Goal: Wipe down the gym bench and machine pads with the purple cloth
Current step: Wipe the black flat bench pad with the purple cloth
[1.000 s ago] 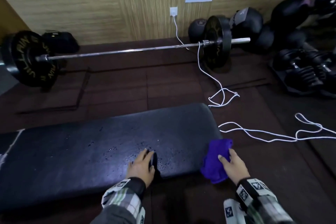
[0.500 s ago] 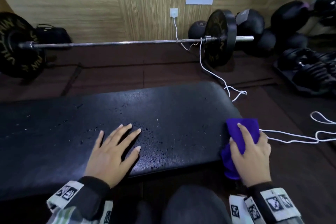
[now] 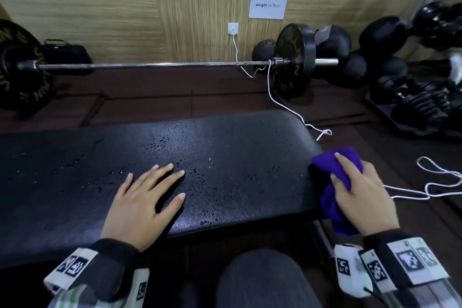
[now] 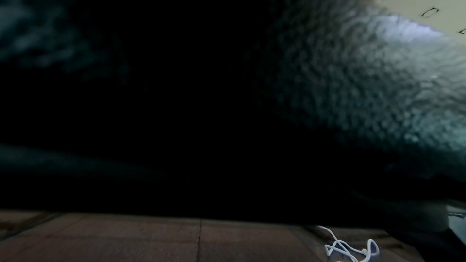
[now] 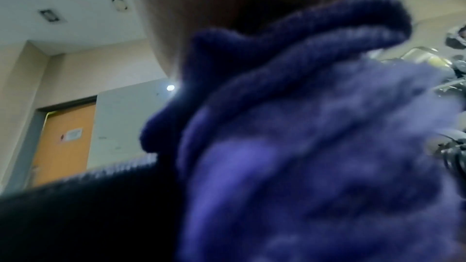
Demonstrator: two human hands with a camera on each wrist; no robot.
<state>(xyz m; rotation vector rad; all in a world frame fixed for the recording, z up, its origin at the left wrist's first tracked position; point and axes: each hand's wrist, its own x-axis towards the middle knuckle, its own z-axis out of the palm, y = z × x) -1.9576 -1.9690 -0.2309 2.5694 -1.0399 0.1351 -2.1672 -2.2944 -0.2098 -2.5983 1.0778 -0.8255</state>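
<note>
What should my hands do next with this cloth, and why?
Probably sweep the purple cloth leftward across the bench pad. Your right hand grips it bunched against the pad's right end, droplets cover the top, and your left hand lies flat on the pad.

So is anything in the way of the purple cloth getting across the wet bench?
Yes. The left hand lies flat on the bench, in the cloth's path. The right hand holds the cloth at the bench's right end.
</note>
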